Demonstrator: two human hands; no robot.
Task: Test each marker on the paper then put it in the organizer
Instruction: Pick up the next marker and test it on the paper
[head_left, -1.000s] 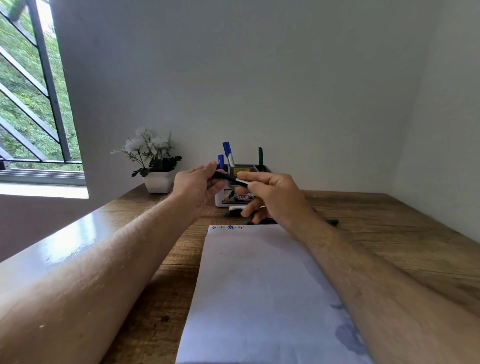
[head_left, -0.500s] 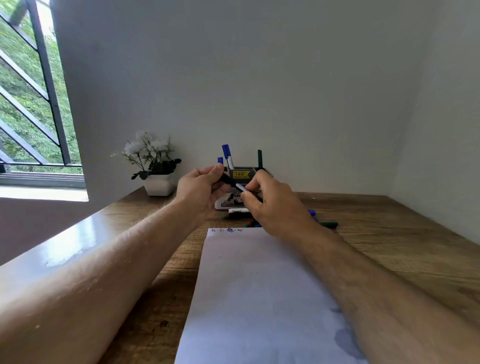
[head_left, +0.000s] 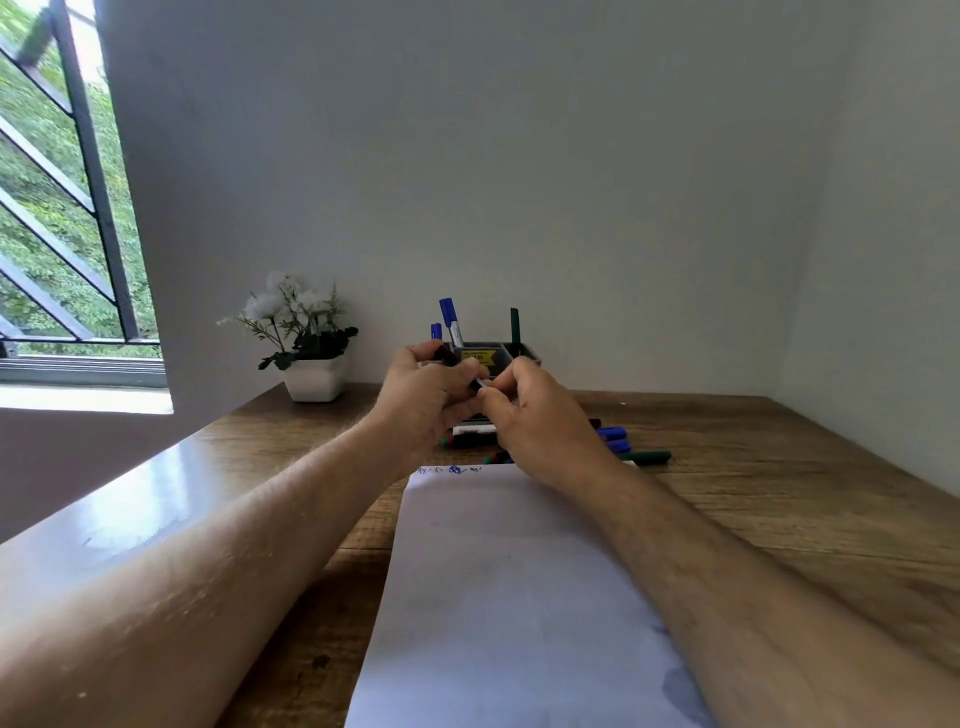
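Observation:
Both hands hold one black marker (head_left: 447, 355) in the air in front of the organizer (head_left: 524, 353). My left hand (head_left: 421, 400) grips its black end, with the fingers curled round it. My right hand (head_left: 535, 415) pinches the white part of the barrel. Most of the marker is hidden between the hands. The dark organizer stands against the wall with two blue markers (head_left: 449, 319) and a green one (head_left: 515, 330) upright in it. A white paper (head_left: 498, 582) lies on the wooden table (head_left: 779, 493), with small blue scribbles (head_left: 452, 470) at its far edge.
Several loose markers (head_left: 631, 452), blue, green and white, lie on the table between the paper and the organizer. A white pot of flowers (head_left: 311, 358) stands at the back left. A barred window (head_left: 62, 208) is on the left wall.
The two hands have closed in on each other around the marker, so less of it shows now. They stay in front of the organizer.

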